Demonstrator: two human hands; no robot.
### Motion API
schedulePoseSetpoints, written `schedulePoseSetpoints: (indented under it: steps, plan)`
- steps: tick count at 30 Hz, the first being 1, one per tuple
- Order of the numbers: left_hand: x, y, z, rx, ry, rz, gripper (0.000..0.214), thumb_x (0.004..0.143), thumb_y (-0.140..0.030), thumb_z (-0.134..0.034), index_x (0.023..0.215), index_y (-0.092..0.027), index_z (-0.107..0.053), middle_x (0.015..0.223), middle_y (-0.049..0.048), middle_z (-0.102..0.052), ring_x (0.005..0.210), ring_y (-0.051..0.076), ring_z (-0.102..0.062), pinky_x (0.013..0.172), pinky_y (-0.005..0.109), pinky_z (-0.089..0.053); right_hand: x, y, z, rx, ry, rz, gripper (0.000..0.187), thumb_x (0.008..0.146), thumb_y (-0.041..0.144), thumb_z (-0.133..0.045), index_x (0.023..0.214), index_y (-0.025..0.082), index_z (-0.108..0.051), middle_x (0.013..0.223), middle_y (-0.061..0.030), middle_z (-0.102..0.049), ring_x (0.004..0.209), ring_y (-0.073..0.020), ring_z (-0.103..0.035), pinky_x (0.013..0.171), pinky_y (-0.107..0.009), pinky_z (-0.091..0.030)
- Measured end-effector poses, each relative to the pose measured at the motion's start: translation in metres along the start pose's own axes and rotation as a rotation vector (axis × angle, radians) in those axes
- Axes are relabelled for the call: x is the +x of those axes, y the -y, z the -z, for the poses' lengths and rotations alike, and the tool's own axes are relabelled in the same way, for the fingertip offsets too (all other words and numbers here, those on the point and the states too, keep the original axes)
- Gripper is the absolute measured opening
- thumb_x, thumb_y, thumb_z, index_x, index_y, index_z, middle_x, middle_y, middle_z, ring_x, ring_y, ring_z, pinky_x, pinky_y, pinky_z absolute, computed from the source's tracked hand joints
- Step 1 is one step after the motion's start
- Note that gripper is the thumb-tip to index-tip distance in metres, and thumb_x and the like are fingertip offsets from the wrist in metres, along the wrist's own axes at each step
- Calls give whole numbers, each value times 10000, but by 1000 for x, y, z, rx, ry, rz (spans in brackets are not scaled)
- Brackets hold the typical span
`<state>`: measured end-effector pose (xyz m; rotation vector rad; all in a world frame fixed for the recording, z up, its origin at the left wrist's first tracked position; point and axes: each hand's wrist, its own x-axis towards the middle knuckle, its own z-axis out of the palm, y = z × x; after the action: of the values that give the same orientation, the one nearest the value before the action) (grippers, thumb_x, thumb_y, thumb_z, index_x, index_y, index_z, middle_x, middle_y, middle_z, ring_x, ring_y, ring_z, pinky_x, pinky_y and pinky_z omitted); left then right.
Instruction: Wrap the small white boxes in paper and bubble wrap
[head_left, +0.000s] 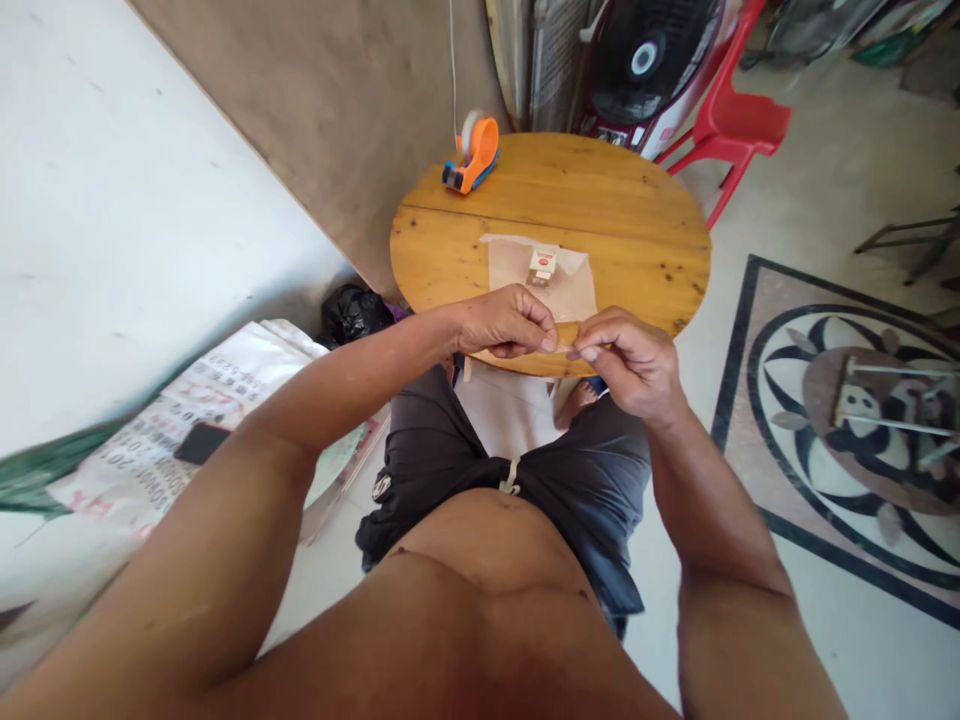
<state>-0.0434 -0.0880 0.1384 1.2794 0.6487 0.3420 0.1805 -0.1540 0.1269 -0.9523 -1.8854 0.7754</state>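
A sheet of brown paper [517, 268] lies on the round wooden table [637, 240], and a small white box [541, 268] with a red mark stands on it. My left hand [504, 322] pinches the near edge of the paper at the table's front rim. My right hand [631, 362] pinches the same edge just to the right, its fingertips almost touching those of the left. Both hands are closed on the paper's edge.
An orange tape dispenser [472, 152] sits at the table's far left. A fan [645, 60] and a red plastic chair [731, 115] stand behind the table. A printed sack [187, 420] with a dark phone [201, 441] lies on the floor at left, beside a black bag [352, 312].
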Motion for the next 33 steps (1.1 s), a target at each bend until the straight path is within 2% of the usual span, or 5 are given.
schedulePoseSetpoints:
  steps: [7,14,17,22,33]
  plan:
    - [5,19,2,-49,34,69,228,659,-267,-883,715,-115,-721,412,-33,-500,320,47,-350,321,163,-230,-11,-9,-1,123,-37,3,307,853,608,-685,790,308,-696,892,-74,-703,1014,-317,-670,956,-556,-537]
    - [6,34,4,16,-62,11,281,684,-354,-854,752,-129,-700,438,-44,-499,347,57,-368,355,179,-253,-15,-14,-9,326,-349,-143,340,836,613,-703,797,282,-634,812,-44,-651,910,-266,-680,874,-482,-566]
    - [4,42,-4,276,-231,-180,252,815,-403,-727,807,-155,-689,518,-27,-547,423,75,-444,429,191,-337,-11,-20,-16,446,-484,-295,294,831,541,-731,835,273,-611,758,-3,-638,772,-200,-673,734,-375,-582]
    - [-9,52,-18,1113,-388,-549,226,954,-351,-553,900,-204,-716,724,45,-659,652,127,-578,584,228,-399,-5,-32,-21,572,-551,-512,297,764,463,-791,817,239,-603,688,39,-601,645,-130,-639,578,-254,-543]
    - [-25,50,-28,1682,-581,-667,279,1032,-195,-396,986,-155,-668,664,36,-585,620,154,-559,560,288,-347,-4,-37,-32,598,-617,-634,278,716,421,-789,757,217,-605,621,48,-576,560,-111,-605,466,-214,-510]
